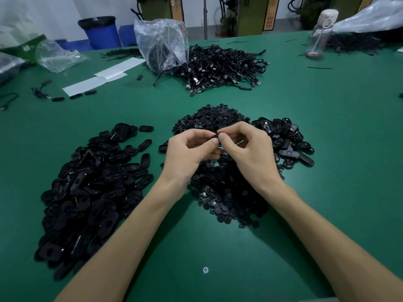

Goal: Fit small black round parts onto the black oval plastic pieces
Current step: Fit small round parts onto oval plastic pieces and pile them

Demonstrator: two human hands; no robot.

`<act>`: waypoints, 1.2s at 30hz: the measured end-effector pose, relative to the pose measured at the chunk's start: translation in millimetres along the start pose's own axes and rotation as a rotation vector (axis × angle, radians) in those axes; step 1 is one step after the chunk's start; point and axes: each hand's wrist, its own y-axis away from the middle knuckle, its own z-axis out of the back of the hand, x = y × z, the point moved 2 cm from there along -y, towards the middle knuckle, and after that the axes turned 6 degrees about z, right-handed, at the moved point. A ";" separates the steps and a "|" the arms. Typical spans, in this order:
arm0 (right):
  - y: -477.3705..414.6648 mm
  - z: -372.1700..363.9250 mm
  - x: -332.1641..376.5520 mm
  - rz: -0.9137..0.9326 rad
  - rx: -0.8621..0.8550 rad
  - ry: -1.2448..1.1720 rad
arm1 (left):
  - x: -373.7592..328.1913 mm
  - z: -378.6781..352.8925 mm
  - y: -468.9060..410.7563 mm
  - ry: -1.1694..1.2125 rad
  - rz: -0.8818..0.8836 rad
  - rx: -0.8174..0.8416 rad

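Note:
My left hand (192,150) and my right hand (246,149) meet above the middle of the green table (196,247). Between their fingertips they pinch one black oval piece (218,136); most of it is hidden by the fingers. I cannot tell whether a small round part sits on it. A heap of small black round parts (222,192) lies under and behind the hands. A large pile of black oval pieces (91,184) lies to the left. A smaller pile of oval pieces (285,140) lies to the right.
Behind the piles lies a heap of black cables (224,68) beside a clear plastic bag (161,42). White paper strips (102,77) lie at the back left, a clear water bottle (320,33) stands at the back right. A screw head (205,269) shows in the table near me.

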 end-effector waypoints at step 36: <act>4.4 -2.6 2.6 0.091 -0.092 0.077 | -4.4 0.0 0.8 0.030 -0.032 0.048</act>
